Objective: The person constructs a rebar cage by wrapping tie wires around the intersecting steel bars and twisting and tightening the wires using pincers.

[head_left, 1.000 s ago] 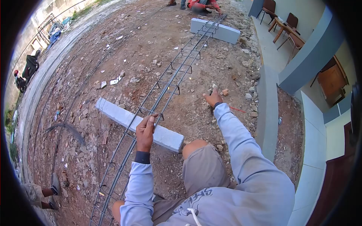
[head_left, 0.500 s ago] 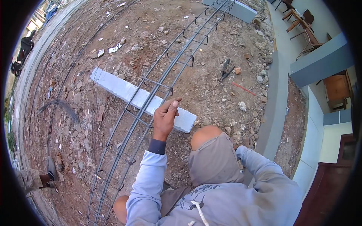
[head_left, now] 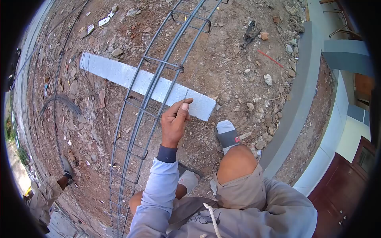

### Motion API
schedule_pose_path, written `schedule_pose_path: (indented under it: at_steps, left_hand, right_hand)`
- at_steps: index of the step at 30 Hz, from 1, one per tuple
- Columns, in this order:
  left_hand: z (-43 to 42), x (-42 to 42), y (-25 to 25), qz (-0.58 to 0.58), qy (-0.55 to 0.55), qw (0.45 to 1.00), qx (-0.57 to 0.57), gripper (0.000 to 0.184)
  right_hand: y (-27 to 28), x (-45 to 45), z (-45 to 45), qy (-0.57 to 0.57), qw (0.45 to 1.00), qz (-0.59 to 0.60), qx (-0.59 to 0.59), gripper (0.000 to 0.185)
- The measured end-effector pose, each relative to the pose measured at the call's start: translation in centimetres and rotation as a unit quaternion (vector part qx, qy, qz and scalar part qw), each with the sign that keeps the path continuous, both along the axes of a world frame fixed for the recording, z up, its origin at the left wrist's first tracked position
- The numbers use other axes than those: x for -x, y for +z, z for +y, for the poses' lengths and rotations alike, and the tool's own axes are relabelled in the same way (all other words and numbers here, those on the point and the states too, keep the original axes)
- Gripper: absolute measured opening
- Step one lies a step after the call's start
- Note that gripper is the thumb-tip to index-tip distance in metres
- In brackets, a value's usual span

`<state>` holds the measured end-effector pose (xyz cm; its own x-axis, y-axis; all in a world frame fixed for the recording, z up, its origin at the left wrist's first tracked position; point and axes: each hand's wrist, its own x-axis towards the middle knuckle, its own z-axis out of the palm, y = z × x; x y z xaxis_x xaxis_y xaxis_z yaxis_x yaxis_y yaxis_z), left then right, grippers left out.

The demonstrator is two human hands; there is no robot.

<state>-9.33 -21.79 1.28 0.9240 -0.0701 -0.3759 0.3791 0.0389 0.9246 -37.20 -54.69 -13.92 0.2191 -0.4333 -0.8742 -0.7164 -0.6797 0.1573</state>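
Observation:
My left hand (head_left: 174, 125) is closed in a pinch, thumb against the fingers, beside the right side of a long rebar cage (head_left: 160, 71). A thin dark line that looks like wire (head_left: 187, 93) rises from its fingertips. Under the cage, crosswise, lies a long pale block (head_left: 113, 71); the fingertips are over its right part. The cage is made of long steel bars with square stirrups around them. My right hand is hidden; only the right sleeve (head_left: 283, 198) shows, beside my bent knee.
Dark pincers (head_left: 250, 33) lie on the stony ground near a red strip (head_left: 270, 58). A bundle of thin wire (head_left: 69, 104) and long rods lie to the left. Another person's leg (head_left: 49, 194) is at lower left. A concrete kerb (head_left: 293, 103) borders the building.
The view has shifted, bringing my feet into sight. My left hand stays pinched, now beside the cage over the block's right part. My right forearm has drawn back behind the knee.

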Motion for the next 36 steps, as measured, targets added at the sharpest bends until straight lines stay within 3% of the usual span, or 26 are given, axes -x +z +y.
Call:
schedule_pose_path:
  at_steps: [8,11,13,15,16,17,21,24,28,31,36]
  left_hand:
    - [-0.7,2.2,1.8,0.095,-0.111,0.986,-0.076,0.039]
    - [-1.6,3.9,2.9,0.131,-0.159,0.975,-0.085,0.038]
    - [-2.3,4.2,4.6,0.134,-0.201,0.965,-0.099,0.038]
    - [-3.2,4.4,6.0,0.125,-0.214,0.965,-0.087,0.036]
    - [-3.6,4.2,6.9,0.121,-0.216,0.965,-0.088,0.034]
    - [-4.1,3.9,7.8,0.118,-0.219,0.964,-0.088,0.032]
    - [-7.0,1.5,12.3,0.122,-0.175,0.974,-0.074,0.033]
    - [-9.2,-0.6,15.1,0.108,-0.151,0.978,-0.09,0.033]
    - [-12.6,-2.9,18.4,0.1,-0.101,0.986,-0.091,0.032]
    - [-15.5,-4.7,21.8,0.084,-0.057,0.991,-0.093,0.032]
    - [-17.8,-7.5,23.0,0.038,-0.004,0.994,-0.099,0.033]
  right_hand:
    - [1.3,9.5,3.8,-0.163,0.983,0.018,0.077,0.057]
    - [1.2,12.5,6.2,-0.298,0.943,0.022,0.15,0.06]
    - [1.3,13.9,7.7,-0.421,0.881,0.012,0.217,0.063]
    - [2.0,13.6,7.8,-0.448,0.866,-0.001,0.224,0.065]
    - [3.8,13.4,6.9,-0.293,0.946,0.002,0.136,0.076]
    - [5.5,13.2,6.0,-0.121,0.99,-0.02,0.071,0.088]
    - [14.8,3.1,0.5,-0.04,0.997,-0.015,0.061,0.088]
    - [17.0,-1.8,-5.1,0.027,0.993,-0.088,0.072,0.095]
    - [21.7,-12.9,-11.9,0.102,0.98,-0.161,0.06,0.089]
    - [24.7,-21.4,-15.5,0.133,0.968,-0.206,0.056,0.088]
    - [29.0,-33.9,-18.5,0.139,0.949,-0.274,0.071,0.09]
